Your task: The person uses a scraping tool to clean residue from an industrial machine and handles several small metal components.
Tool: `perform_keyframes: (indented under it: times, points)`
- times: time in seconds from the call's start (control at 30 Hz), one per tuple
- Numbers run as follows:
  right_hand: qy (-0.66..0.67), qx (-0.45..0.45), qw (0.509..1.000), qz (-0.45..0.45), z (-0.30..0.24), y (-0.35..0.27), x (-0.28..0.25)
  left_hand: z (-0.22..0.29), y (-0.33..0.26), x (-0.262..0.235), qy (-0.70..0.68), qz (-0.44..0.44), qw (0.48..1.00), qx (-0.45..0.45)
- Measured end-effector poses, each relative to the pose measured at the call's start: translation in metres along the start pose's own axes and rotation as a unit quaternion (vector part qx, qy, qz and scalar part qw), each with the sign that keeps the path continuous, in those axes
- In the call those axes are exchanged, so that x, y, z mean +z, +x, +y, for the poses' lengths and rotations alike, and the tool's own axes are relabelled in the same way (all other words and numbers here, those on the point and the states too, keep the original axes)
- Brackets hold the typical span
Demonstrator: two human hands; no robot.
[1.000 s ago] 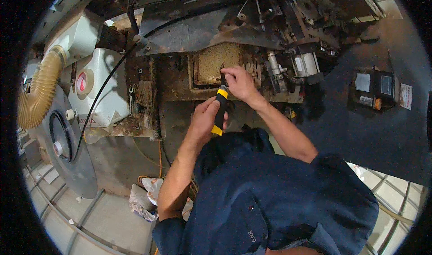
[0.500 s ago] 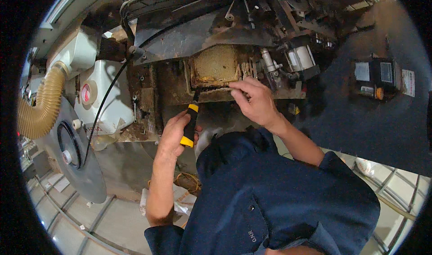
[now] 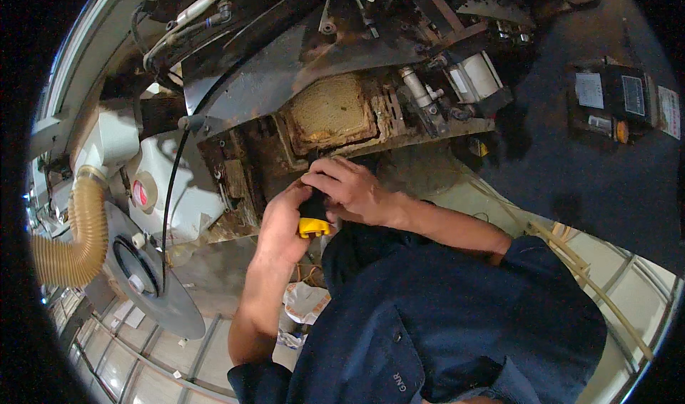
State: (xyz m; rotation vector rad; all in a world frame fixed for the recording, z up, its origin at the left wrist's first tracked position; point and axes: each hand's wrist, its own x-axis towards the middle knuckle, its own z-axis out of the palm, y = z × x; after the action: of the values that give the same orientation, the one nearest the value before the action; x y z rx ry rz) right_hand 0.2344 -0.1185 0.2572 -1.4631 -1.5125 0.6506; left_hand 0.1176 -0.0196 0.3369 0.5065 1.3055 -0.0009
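Note:
In front of my chest, my left hand (image 3: 280, 222) is closed around a hand tool with a black-and-yellow handle (image 3: 313, 227). Its yellow butt end points down toward me; the working end is hidden, so its kind cannot be told. My right hand (image 3: 357, 193) has come against the upper part of the same handle, fingers curled over it. Just beyond both hands lies a square pad with a yellowish, rough, caked surface (image 3: 330, 108), set in a grimy frame with crumbly residue along its edges.
A bent metal sheet (image 3: 264, 83) hangs over the pad. Right of it are a metal cylinder (image 3: 474, 76) and fittings. On the left stand a white container (image 3: 171, 183), a ribbed tan hose (image 3: 85, 226) and a grey disc (image 3: 171, 308). A dark box (image 3: 610, 101) is far right.
My right hand has left the pad's near edge and moved left and down onto the tool. The tool's tip has come away from the pad. The view has turned slightly.

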Motion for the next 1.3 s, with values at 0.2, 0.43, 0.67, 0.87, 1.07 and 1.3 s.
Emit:
perform_keyframes:
  times: [0.2, 0.43, 0.67, 0.87, 1.07, 1.3]
  points:
    - [-0.009, -0.003, 0.999, 0.037, 0.016, -0.003, -0.023, -0.024, 0.007, 0.022, -0.034, -0.073, 0.994, 0.077]
    - [0.022, 0.029, 0.999, -0.035, 0.026, -0.004, -0.046, -0.032, 0.02, 0.036, -0.088, -0.087, 0.988, 0.093]
    - [0.168, 0.054, 0.983, -0.059, 0.038, 0.001, -0.068, -0.035, 0.018, 0.014, 0.177, -0.02, 0.949, 0.259]
    - [0.143, 0.078, 0.984, -0.069, 0.039, -0.001, -0.043, -0.03, 0.031, 0.017, 0.347, 0.021, 0.738, 0.578]
    - [0.089, 0.154, 0.979, -0.1, 0.057, -0.022, -0.06, -0.021, 0.083, 0.031, 0.368, -0.093, 0.691, 0.616]
    - [0.117, 0.199, 0.972, -0.041, 0.036, -0.005, -0.058, -0.013, 0.117, 0.055, 0.296, -0.193, 0.651, 0.672]
